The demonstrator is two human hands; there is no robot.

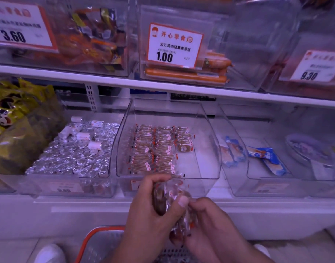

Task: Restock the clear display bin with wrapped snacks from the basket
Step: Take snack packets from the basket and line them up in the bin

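Head view: both hands, left (153,204) and right (206,223), grip blurred wrapped snacks (174,202); basket (104,242) cut off.

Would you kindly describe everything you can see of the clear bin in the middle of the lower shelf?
The clear display bin is see-through plastic with tall, outward-curving side walls and a low front lip bearing a small label. It sits on the lower shelf between a bin of foil-wrapped pieces and one holding blue packets. Wrapped snacks lie in neat rows across its left and middle; its right side is bare. Neither hand appears to touch it.
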